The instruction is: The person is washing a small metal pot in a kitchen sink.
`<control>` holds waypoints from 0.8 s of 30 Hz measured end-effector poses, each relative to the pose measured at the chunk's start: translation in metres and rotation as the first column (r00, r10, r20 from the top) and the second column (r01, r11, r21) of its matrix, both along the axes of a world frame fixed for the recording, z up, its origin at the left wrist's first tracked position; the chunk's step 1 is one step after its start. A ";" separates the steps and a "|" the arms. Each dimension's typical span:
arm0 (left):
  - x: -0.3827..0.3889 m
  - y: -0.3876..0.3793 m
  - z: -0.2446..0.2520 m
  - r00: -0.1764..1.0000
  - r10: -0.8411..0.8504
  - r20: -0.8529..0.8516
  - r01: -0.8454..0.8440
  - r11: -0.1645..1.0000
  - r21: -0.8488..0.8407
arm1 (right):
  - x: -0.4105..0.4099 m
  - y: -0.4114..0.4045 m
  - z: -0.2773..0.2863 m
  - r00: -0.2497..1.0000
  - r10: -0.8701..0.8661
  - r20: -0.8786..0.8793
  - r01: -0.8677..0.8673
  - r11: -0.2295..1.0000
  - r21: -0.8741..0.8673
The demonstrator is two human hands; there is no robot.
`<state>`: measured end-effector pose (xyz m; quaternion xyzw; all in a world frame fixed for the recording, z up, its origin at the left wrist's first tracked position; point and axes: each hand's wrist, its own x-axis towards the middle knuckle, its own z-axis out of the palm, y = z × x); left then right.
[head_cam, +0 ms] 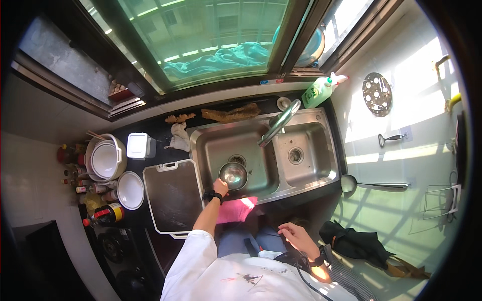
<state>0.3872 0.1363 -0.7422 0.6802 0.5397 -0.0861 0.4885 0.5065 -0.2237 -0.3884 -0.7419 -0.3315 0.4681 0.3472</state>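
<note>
A round metal bowl (233, 176) is in the larger basin of the stainless steel double sink (211, 150), just in front of that basin's drain. My left hand (220, 187) grips the bowl's near left rim. Just below that hand, a pink cloth (235, 210) hangs at the sink's front edge. My right hand (297, 237) is raised before my body with nothing in it, its fingers partly curled and apart. Over the divider between the basins reaches the chrome faucet (280, 122).
Left of the sink lies a cutting board (173, 197), with white bowls (130, 190), a lidded container (138, 146) and bottles (109, 213) beyond. Ginger (180, 118) and a green spray bottle (317, 93) are behind the sink. A ladle (350, 183) hangs on the right wall.
</note>
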 end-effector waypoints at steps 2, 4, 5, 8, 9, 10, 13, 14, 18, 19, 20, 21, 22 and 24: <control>0.017 -0.013 0.071 0.983 0.162 0.090 -0.158 0.986 -0.050 | 0.011 0.025 0.023 0.981 -0.178 -0.079 0.171 0.982 -0.084; 0.009 -0.006 0.150 0.915 0.310 0.257 -0.285 0.950 -0.130 | 0.027 0.037 0.021 0.993 0.043 0.110 -0.054 0.994 0.098; -0.001 0.007 0.165 0.908 0.296 0.295 -0.280 0.955 -0.097 | 0.031 0.040 0.017 0.992 0.015 0.123 -0.027 0.995 0.093; -0.016 0.053 0.222 0.821 0.326 0.469 -0.365 0.931 -0.009 | 0.043 0.066 0.041 0.976 0.063 0.210 -0.091 0.988 0.123; -0.020 0.072 0.230 0.836 0.276 0.475 -0.357 0.930 0.088 | 0.045 0.069 0.039 0.974 0.064 0.216 -0.090 0.990 0.113; -0.028 0.090 0.237 0.850 0.226 0.475 -0.347 0.920 0.183 | 0.048 0.073 0.037 0.973 0.065 0.224 -0.090 0.991 0.103; -0.039 0.136 0.236 0.767 0.463 0.444 -0.521 0.853 0.010 | 0.039 0.078 0.030 0.948 0.042 0.317 -0.071 0.994 0.082; -0.046 0.152 0.219 0.730 0.516 0.449 -0.576 0.817 -0.001 | 0.033 0.087 0.040 0.963 0.049 0.264 -0.068 0.996 0.061; -0.050 0.195 0.164 0.608 0.670 0.426 -0.713 0.697 -0.079 | 0.031 0.063 -0.004 0.997 -0.038 -0.061 0.037 0.999 -0.027; -0.044 0.200 0.161 0.654 0.655 0.379 -0.678 0.729 -0.090 | 0.029 0.058 -0.014 0.996 -0.061 -0.067 0.057 0.997 -0.059; -0.044 0.200 0.160 0.642 0.661 0.389 -0.688 0.720 -0.089 | 0.023 0.055 -0.013 0.994 -0.075 -0.077 0.068 0.994 -0.089; -0.044 0.203 0.156 0.634 0.658 0.405 -0.689 0.719 -0.091 | 0.021 0.056 -0.012 0.994 -0.078 -0.082 0.068 0.991 -0.119; -0.043 0.210 0.154 0.624 0.653 0.429 -0.691 0.718 -0.087 | 0.019 0.059 -0.015 0.995 -0.075 -0.071 0.065 0.990 -0.129; -0.046 0.206 0.153 0.597 0.676 0.432 -0.716 0.692 -0.092 | 0.016 0.069 -0.021 0.993 -0.064 -0.100 0.049 0.989 -0.142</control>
